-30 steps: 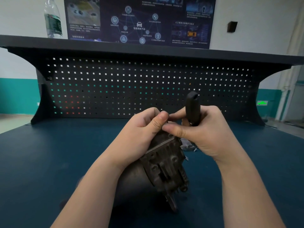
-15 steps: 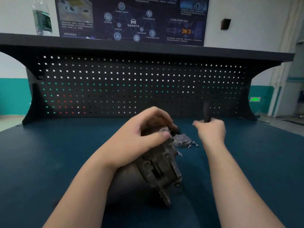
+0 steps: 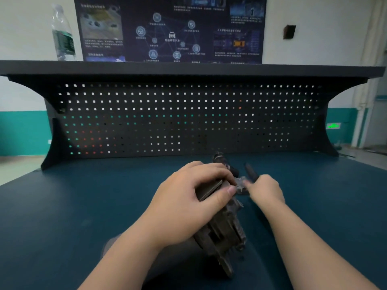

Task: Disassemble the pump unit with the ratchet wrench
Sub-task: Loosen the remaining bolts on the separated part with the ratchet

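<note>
- The pump unit (image 3: pixel 219 231), a dull, grimy cast-metal body with ribbed flanges and a rounded grey housing, lies on the dark blue table mat (image 3: pixel 83 206) near the front edge.
- The left hand (image 3: pixel 194 197) grips its upper end, fingers curled over the top and thumb pressed along a flat metal edge.
- The right hand (image 3: pixel 265 188), motion-blurred, holds the ratchet wrench (image 3: pixel 251 171) by its slim black handle, just right of the pump.
- A small grey metal part (image 3: pixel 240 186) lies between the hands.
- Behind stands a black perforated pegboard (image 3: pixel 188 118); a clear plastic bottle (image 3: pixel 62 34) sits on its shelf.

Two hands (image 3: pixel 188 197) (image 3: pixel 265 188), one pump unit (image 3: pixel 222 231), one bottle (image 3: pixel 62 34)
</note>
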Demonstrator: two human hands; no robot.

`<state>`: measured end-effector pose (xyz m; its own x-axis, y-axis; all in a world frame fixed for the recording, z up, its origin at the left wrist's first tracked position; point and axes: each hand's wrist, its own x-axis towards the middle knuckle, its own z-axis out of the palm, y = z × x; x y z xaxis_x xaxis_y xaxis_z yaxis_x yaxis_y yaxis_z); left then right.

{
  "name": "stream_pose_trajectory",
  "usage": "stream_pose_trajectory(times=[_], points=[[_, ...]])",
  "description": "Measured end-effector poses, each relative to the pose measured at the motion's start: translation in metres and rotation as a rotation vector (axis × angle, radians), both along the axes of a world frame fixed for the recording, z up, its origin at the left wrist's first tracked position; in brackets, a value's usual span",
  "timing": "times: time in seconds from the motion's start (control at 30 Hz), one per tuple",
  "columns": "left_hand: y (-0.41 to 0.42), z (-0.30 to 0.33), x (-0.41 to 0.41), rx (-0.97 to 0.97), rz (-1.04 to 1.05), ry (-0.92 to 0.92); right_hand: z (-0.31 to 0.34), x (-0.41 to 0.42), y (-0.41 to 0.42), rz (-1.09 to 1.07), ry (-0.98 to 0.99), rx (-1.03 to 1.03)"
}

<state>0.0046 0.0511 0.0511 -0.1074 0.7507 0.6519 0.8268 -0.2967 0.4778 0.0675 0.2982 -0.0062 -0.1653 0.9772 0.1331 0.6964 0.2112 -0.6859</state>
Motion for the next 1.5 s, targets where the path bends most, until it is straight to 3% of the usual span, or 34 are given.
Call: stream_pose_trajectory(times=[0.1, 0.17, 0.3, 0.43, 0.53, 0.63, 0.77, 0.87, 1.1, 1.3, 1.5], points=[[-0.001, 0.001, 0.005, -0.005, 0.077, -0.014, 0.011, 0.009, -0.003, 0.014, 0.281, 0.172], [0.002, 0.001, 0.004, -0.012, 0.143, -0.022, 0.019, 0.013, -0.009, 0.063, 0.556, 0.173], [0.011, -0.003, -0.002, -0.021, 0.317, -0.015, 0.032, 0.014, -0.02, 0.212, 1.221, -0.23], [0.024, -0.002, -0.01, 0.005, 0.539, 0.035, 0.038, 0.016, -0.027, 0.273, 1.179, -0.347], [0.032, 0.001, -0.017, 0.019, 0.7, 0.073, 0.044, 0.017, -0.035, 0.33, 1.305, -0.501], [0.034, 0.003, -0.024, -0.025, 0.715, 0.15, 0.049, 0.018, -0.046, 0.44, 1.471, -0.73], [0.035, 0.002, -0.027, -0.118, 0.664, 0.232, 0.052, 0.016, -0.054, 0.578, 1.584, -0.846], [0.03, 0.005, -0.029, -0.222, 0.598, 0.248, 0.059, 0.016, -0.06, 0.623, 1.633, -0.848], [0.011, 0.017, -0.063, -0.392, 0.293, 0.654, 0.065, 0.018, -0.073, 0.677, 1.672, -0.787], [0.012, 0.009, -0.074, -0.252, 0.28, 0.581, 0.071, 0.012, -0.1, 0.841, 1.666, -0.794], [0.015, 0.001, -0.057, -0.221, 0.454, 0.479, 0.068, 0.008, -0.116, 0.901, 1.586, -0.676]])
